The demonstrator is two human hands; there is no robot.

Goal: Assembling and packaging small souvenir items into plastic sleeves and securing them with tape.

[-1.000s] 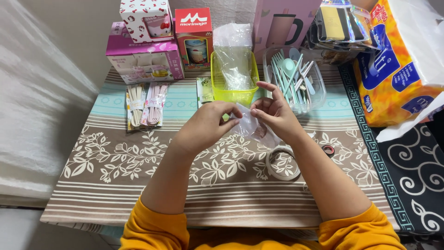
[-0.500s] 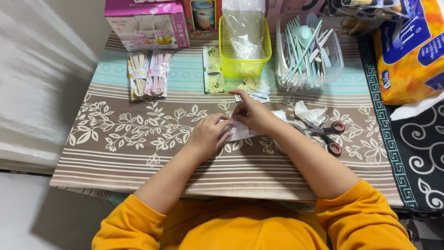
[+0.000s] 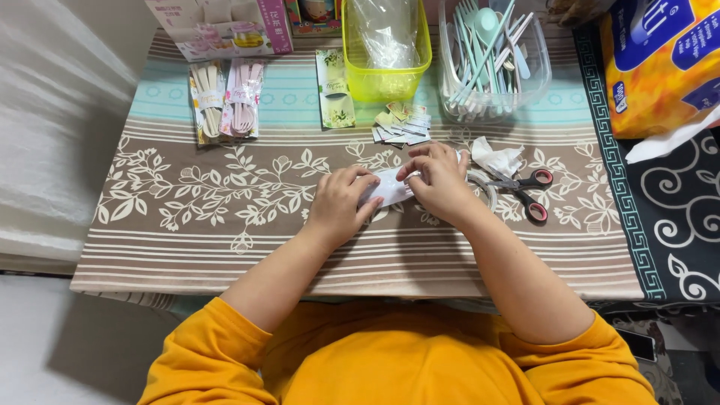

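Both my hands rest on the patterned tablecloth (image 3: 195,202) and press a small white packet (image 3: 390,187) flat between them. My left hand (image 3: 337,206) holds its left end with curled fingers. My right hand (image 3: 439,180) pinches its right end and top edge. Just right of my right hand lie a crumpled white tissue (image 3: 499,159) and red-and-black scissors (image 3: 529,191), untouched. A ring of clear tape (image 3: 484,187) peeks out from behind my right hand.
At the back stand a yellow bin (image 3: 386,75) with clear bags, a clear tub (image 3: 491,67) of pastel plastic cutlery, and a pink box (image 3: 225,30). Two packed cutlery sets (image 3: 225,101), a printed sachet (image 3: 334,97) and several small labels (image 3: 401,124) lie nearer. An orange-and-blue tissue pack (image 3: 660,67) sits at right.
My hands came down from mid-air to the table surface and now flatten the white packet there. The camera tilted downward, bringing the table's near edge and my orange sleeves into view.
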